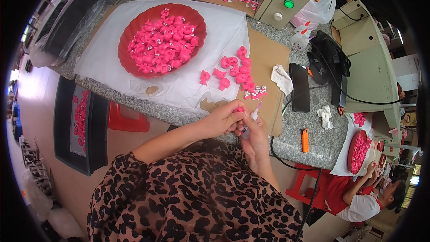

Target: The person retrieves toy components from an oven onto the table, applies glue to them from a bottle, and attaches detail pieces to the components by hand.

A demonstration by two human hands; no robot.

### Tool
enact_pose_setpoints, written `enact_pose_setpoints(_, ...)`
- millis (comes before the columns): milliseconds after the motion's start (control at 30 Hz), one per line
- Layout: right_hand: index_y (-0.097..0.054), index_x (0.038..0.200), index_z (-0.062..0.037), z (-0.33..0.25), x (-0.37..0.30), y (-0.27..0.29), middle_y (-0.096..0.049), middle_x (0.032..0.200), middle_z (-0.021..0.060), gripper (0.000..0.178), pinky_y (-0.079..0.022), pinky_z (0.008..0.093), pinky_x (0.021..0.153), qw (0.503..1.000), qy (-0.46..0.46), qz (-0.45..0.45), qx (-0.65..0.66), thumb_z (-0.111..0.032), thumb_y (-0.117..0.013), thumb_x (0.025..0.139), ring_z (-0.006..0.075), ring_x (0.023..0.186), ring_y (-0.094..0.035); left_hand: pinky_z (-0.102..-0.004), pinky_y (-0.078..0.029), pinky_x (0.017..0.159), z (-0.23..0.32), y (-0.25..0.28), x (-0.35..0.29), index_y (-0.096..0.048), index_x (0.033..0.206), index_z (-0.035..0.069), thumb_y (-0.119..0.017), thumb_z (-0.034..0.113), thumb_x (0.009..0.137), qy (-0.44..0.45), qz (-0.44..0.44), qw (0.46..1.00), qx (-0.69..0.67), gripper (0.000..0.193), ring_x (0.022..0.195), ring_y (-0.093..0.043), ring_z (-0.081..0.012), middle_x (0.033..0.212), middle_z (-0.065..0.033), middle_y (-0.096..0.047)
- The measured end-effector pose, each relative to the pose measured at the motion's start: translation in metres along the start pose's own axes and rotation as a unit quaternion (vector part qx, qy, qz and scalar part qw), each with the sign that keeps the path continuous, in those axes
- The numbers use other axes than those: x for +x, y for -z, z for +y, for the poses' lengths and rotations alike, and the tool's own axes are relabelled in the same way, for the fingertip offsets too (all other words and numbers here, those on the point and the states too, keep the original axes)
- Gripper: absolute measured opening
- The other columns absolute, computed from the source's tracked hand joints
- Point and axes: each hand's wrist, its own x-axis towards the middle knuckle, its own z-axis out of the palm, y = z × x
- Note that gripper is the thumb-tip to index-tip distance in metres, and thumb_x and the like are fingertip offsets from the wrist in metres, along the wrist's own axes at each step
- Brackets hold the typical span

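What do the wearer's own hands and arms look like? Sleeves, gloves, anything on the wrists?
The left hand and right hand are ungloved, the forearms bare. The loose left sleeve and right sleeve are brownish with black leopard spots. I see no watch or bracelet; some fingers are hidden, so rings are uncertain.

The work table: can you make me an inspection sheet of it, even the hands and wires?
Surface: speckled stone tabletop, partly under torn white sheet and brown cardboard.
Job's things: red scalloped bowl heaped with pink pieces; loose pieces beside it.
Clutter: dark phone, orange lighter, white cloth, crumpled tissue.
Hands: left hand holds a small pink piece; right hand holds a slim-nozzled bottle.
Cables: one black cable curves across the right side; another dips past the near edge.
Surroundings: person seated at right; dark bin and red stool at left.
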Motion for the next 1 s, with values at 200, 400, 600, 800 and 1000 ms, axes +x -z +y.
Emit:
enact_pose_setpoints(200,-0.053,0.082,-0.0041,-0.001,0.001,0.002,-0.049,0.062,0.0008,0.014,-0.034,0.0196,0.045,1.0,-0.006,0.002,0.012,-0.018,-0.054,0.08,0.0077,0.052,-0.044,-0.0171,-0.03,0.042,-0.003,0.002,0.0,-0.04,0.105,0.007,-0.036,0.024,0.09,-0.011,-0.02,1.0,0.004,0.023,0.049,-0.038,-0.0049,0.068,-0.0024,-0.049)
enact_pose_setpoints(400,-0.052,0.084,-0.0059,-0.004,0.001,0.001,-0.049,0.064,0.0003,0.016,-0.033,0.0194,0.045,0.999,-0.03,0.011,0.038,-0.021,-0.054,0.081,0.007,0.054,-0.043,-0.0166,-0.03,0.041,0.003,0.004,-0.003,-0.035,0.109,0.009,-0.038,0.02,0.09,-0.038,-0.011,0.999,0.027,0.022,0.05,-0.04,-0.0053,0.071,-0.0033,-0.047)
enact_pose_setpoints(600,-0.053,0.086,-0.0036,-0.009,-0.002,0.005,-0.046,0.063,-0.0003,0.021,-0.033,0.0215,0.044,0.998,-0.028,-0.002,0.052,-0.025,-0.051,0.083,0.0082,0.052,-0.041,-0.0178,-0.03,0.041,-0.003,0.013,-0.007,-0.036,0.108,0.008,-0.035,0.024,0.09,0.012,-0.028,0.994,-0.106,0.024,0.05,-0.04,-0.0074,0.071,-0.0026,-0.044)
enact_pose_setpoints(800,-0.053,0.085,-0.0031,-0.013,-0.002,0.01,-0.045,0.062,-0.0002,0.021,-0.033,0.0218,0.043,0.998,-0.034,0.013,0.057,-0.024,-0.049,0.084,0.0082,0.051,-0.041,-0.0196,-0.031,0.042,-0.006,0.017,-0.011,-0.039,0.106,0.008,-0.033,0.032,0.09,0.039,-0.069,0.965,-0.249,0.03,0.052,-0.04,-0.0103,0.072,-0.0038,-0.043)
enact_pose_setpoints(1000,-0.052,0.084,-0.0033,-0.011,-0.001,0.009,-0.045,0.062,-0.0004,0.02,-0.033,0.0218,0.043,0.998,-0.039,0.018,0.051,-0.024,-0.051,0.083,0.0081,0.05,-0.041,-0.0196,-0.031,0.039,-0.006,0.015,-0.013,-0.04,0.109,0.006,-0.029,0.031,0.09,0.033,-0.055,0.971,-0.23,0.033,0.05,-0.039,-0.0105,0.071,-0.0052,-0.042)
